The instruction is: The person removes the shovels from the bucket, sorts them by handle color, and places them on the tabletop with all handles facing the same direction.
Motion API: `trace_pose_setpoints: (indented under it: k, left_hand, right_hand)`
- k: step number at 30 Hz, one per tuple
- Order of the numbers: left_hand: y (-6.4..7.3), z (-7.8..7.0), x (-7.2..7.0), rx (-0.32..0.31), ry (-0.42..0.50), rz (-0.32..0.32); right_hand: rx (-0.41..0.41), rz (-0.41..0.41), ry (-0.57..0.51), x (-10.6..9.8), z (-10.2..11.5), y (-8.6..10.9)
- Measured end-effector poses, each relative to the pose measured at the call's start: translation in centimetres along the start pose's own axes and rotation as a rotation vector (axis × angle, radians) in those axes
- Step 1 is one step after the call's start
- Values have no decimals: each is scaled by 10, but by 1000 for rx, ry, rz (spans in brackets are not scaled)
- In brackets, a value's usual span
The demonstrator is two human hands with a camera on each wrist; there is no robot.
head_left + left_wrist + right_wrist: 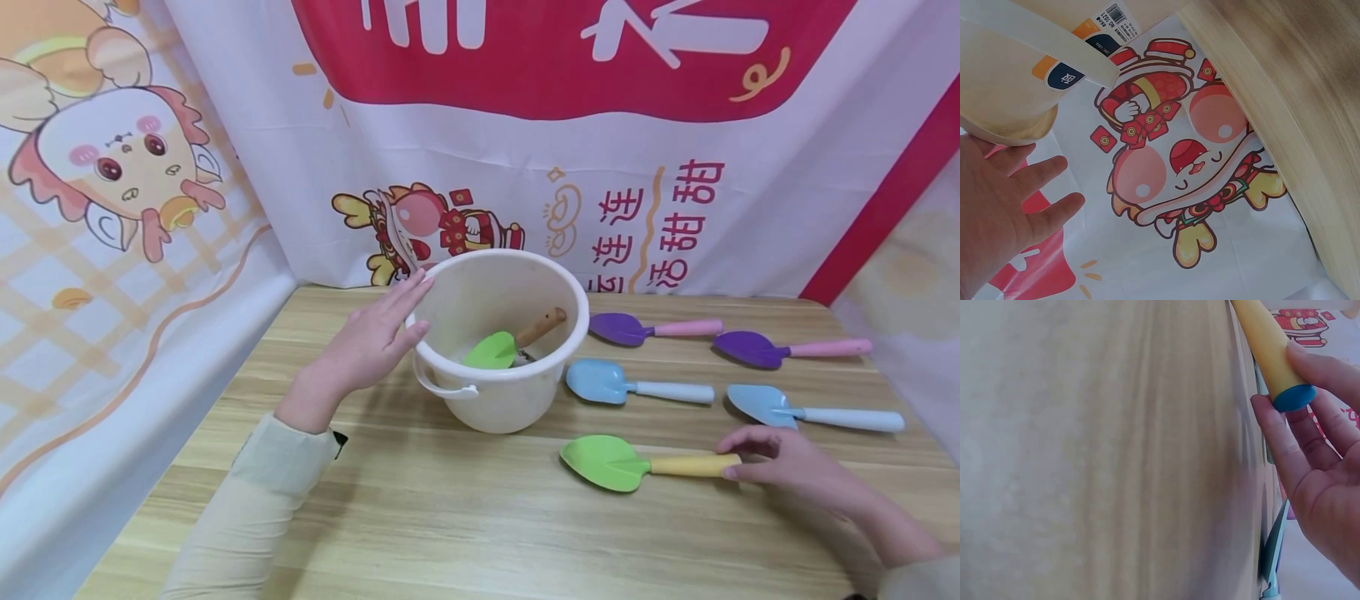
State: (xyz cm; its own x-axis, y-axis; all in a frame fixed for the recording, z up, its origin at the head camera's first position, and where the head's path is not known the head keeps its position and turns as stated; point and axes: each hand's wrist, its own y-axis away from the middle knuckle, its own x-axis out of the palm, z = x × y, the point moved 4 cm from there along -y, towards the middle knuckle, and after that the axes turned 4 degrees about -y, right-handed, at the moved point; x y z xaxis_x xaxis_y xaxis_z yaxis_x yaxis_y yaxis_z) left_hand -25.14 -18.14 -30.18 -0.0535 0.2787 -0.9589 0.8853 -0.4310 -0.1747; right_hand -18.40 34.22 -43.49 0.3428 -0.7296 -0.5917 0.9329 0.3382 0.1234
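Note:
A white bucket [502,400] stands mid-table in the head view. My left hand [367,342] rests on its left rim with fingers extended; the left wrist view shows those fingers spread by the rim [1016,134]. Inside the bucket lie a green blade [492,351] and a brown wooden handle [542,327], their lower parts hidden. To the right, a green trowel [607,462] lies with its blade toward the bucket. My right hand [802,471] holds the end of its yellow handle [1266,347], thumb and fingers on either side near the blue end cap [1294,398].
Behind the green trowel lie two light blue trowels [600,381] [761,403] and two purple ones with pink handles [622,328] [750,349]. A printed cloth [465,142] hangs at the table's back edge; another [112,292] hangs along the left.

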Motion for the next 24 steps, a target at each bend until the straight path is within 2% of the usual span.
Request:
trace_pose_setpoints:
  k: [9, 16, 24]
  left_hand:
    - [0, -1, 0, 7, 6, -8]
    - [1, -2, -1, 7, 4, -9]
    - [1, -2, -1, 1, 7, -3]
  right_hand:
    - [-37, 49, 7, -1, 4, -1]
    - [-97, 93, -2, -3, 6, -3]
    - [-244, 96, -32, -11, 12, -4]
